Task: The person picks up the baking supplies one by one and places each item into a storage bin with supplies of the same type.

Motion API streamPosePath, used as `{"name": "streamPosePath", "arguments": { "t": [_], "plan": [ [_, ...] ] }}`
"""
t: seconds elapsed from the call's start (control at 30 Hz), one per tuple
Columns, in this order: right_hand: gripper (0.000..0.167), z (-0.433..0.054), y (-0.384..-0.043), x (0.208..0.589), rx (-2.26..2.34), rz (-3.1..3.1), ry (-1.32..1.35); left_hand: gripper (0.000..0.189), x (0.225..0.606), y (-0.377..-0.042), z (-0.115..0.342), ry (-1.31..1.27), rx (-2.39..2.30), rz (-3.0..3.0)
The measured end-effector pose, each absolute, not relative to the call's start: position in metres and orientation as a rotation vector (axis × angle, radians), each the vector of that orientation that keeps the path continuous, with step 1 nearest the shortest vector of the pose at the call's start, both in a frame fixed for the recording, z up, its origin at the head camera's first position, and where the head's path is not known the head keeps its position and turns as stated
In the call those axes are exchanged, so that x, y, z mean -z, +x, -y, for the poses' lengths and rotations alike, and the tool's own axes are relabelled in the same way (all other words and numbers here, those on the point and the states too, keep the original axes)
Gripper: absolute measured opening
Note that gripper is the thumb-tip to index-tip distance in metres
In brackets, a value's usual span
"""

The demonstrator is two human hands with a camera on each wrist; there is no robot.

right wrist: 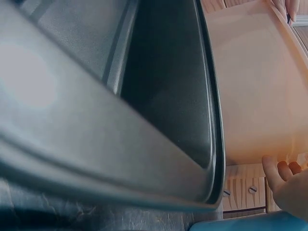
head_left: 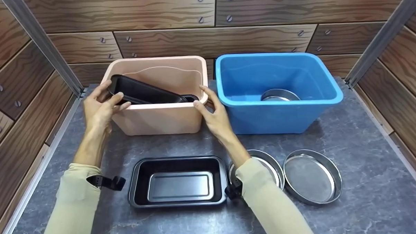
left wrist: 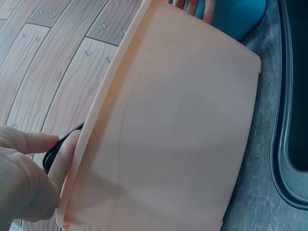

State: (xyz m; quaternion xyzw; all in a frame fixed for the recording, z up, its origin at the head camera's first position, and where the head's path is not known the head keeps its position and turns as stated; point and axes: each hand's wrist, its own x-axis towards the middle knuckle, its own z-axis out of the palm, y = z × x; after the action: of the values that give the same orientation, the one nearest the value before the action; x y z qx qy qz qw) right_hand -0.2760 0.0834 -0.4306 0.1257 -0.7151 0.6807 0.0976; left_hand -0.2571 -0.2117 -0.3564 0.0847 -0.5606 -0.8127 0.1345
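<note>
A black loaf pan [head_left: 143, 90] lies tilted inside the pink bin [head_left: 156, 120], its left end raised to the rim. My left hand [head_left: 99, 108] pinches the pan's edge by the bin's front left corner; in the left wrist view, thumb and finger close on the dark edge [left wrist: 60, 147]. At the front right corner my right hand [head_left: 216, 117] grips the bin's rim, its fingers against the side wall in the right wrist view. Another dark rim [head_left: 190, 98] shows beneath the pan's right end. The bin's floor is hidden.
To the right stands a blue bin [head_left: 270, 119] with a round metal pan [head_left: 280, 94] inside. On the grey marbled table, a black rectangular pan [head_left: 179, 185] lies in front, beside two round metal pans [head_left: 311, 177], one partly covered by my right arm. Wood-patterned walls enclose the table.
</note>
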Motion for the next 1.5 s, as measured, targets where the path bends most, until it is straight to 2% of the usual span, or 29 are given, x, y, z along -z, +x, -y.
{"name": "streamPosePath", "arguments": {
  "t": [0.4, 0.87, 1.5],
  "plan": [
    [0.057, -0.083, -0.278, 0.432, -2.048, 2.080, 0.380, 0.051, 0.359, -0.256, 0.211, 0.215, 2.267, 1.700],
    [0.056, -0.082, -0.277, 0.431, -2.058, 2.076, 0.376, 0.049, 0.360, -0.250, 0.212, 0.170, 2.313, 1.641],
    [0.057, -0.084, -0.276, 0.431, -2.006, 2.106, 0.386, 0.051, 0.370, -0.220, 0.222, 0.004, 2.255, 1.654]
  ]
}}
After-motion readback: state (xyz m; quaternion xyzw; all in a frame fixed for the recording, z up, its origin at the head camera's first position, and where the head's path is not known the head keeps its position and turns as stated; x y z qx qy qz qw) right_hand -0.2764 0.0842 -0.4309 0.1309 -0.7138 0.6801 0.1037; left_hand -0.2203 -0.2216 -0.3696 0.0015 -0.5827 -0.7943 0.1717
